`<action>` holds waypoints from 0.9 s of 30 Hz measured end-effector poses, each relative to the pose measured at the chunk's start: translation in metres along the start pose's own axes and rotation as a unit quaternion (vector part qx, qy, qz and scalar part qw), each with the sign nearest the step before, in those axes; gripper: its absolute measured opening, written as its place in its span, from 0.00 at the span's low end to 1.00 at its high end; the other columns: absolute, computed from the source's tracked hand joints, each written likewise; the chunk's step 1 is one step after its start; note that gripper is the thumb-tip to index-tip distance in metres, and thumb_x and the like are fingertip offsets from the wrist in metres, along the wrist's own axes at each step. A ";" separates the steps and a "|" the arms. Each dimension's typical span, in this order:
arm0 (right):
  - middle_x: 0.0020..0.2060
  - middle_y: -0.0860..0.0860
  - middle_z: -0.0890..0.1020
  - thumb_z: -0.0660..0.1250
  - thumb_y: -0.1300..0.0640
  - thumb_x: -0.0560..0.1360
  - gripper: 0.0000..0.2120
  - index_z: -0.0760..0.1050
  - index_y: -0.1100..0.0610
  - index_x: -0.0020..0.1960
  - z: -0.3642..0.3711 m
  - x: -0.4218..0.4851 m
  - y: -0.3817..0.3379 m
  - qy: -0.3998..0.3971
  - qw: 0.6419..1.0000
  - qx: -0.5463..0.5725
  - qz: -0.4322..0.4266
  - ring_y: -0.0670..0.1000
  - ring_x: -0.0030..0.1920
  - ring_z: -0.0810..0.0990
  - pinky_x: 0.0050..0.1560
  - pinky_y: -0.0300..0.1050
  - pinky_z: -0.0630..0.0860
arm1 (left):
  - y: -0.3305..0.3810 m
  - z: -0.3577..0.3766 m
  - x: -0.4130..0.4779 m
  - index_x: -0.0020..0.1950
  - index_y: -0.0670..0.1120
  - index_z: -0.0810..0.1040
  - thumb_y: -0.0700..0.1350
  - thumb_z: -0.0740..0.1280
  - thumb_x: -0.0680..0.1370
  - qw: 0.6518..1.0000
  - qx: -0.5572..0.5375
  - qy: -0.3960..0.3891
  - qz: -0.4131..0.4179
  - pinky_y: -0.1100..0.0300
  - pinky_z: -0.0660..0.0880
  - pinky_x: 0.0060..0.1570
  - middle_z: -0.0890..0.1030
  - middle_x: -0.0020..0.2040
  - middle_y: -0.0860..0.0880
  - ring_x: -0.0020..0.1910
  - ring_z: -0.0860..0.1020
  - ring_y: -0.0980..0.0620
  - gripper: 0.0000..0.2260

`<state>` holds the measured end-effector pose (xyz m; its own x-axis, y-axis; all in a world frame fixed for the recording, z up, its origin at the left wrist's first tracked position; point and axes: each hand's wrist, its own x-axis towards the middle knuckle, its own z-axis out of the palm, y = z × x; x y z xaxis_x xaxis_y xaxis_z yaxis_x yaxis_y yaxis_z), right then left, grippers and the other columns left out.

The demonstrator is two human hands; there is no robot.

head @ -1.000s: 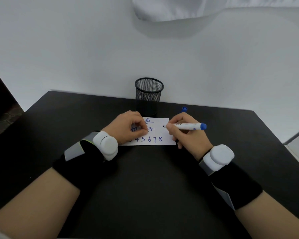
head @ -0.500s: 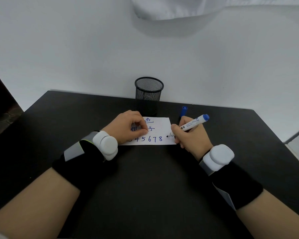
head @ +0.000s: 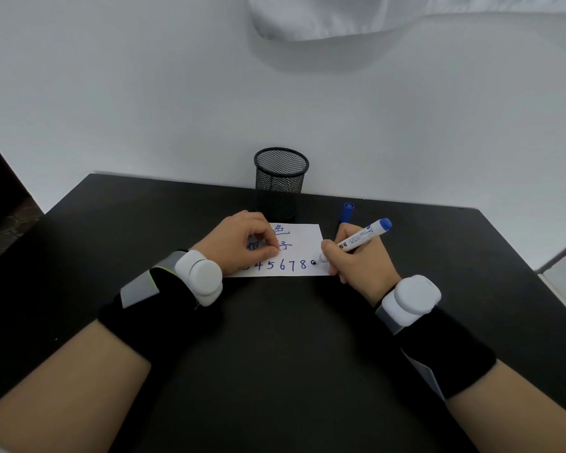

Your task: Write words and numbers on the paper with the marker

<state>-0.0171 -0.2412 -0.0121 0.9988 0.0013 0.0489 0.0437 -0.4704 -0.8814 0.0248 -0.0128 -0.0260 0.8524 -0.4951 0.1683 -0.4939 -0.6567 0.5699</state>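
Note:
A small white paper (head: 303, 237) lies on the black table (head: 275, 338), with blue characters in two rows and a row of digits ending in 8 along its near edge. My left hand (head: 242, 240) rests on the paper's left part, fingers curled, covering some of the writing. My right hand (head: 356, 259) grips a white marker (head: 360, 238) with a blue end. Its tip touches the paper just right of the 8, where a small blue mark shows.
A black mesh pen cup (head: 280, 181) stands at the table's far edge against the white wall. The marker's blue cap (head: 346, 212) lies behind my right hand. White sensor pods sit on both wristbands. The table's right edge runs close to my right forearm.
The marker swung from lying level above the paper's upper right down to the bottom row. Its tip now sits on the paper after the 8. My left hand stayed put.

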 end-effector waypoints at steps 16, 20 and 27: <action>0.29 0.61 0.78 0.66 0.62 0.74 0.09 0.70 0.63 0.38 -0.001 0.000 -0.002 -0.007 1.000 -0.002 0.009 0.43 0.21 0.73 0.24 0.36 0.72 | 0.000 0.001 0.000 0.46 0.53 0.81 0.49 0.71 0.73 1.000 -0.001 0.006 0.001 0.61 0.72 0.54 0.77 0.49 0.57 0.52 0.74 0.56 0.03; 0.28 0.60 0.78 0.66 0.62 0.73 0.10 0.69 0.60 0.35 -0.009 0.002 -0.001 0.014 0.999 0.018 0.025 0.45 0.22 0.73 0.24 0.37 0.71 | 0.000 0.000 0.000 0.46 0.53 0.81 0.49 0.71 0.73 1.000 0.000 0.006 0.001 0.61 0.72 0.54 0.78 0.49 0.56 0.51 0.74 0.56 0.03; 0.28 0.59 0.79 0.67 0.62 0.74 0.10 0.70 0.59 0.35 -0.012 0.000 0.003 -0.002 0.999 0.021 0.029 0.47 0.22 0.73 0.24 0.37 0.71 | 0.001 0.000 0.000 0.47 0.53 0.81 0.49 0.71 0.73 1.000 -0.001 0.002 -0.003 0.64 0.71 0.53 0.78 0.49 0.56 0.52 0.74 0.56 0.04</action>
<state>-0.0176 -0.2531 -0.0093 0.9998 -0.0203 -0.0045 -0.0128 -0.4326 -0.9015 0.0245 -0.0134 -0.0255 0.8562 -0.4884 0.1686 -0.4883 -0.6583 0.5728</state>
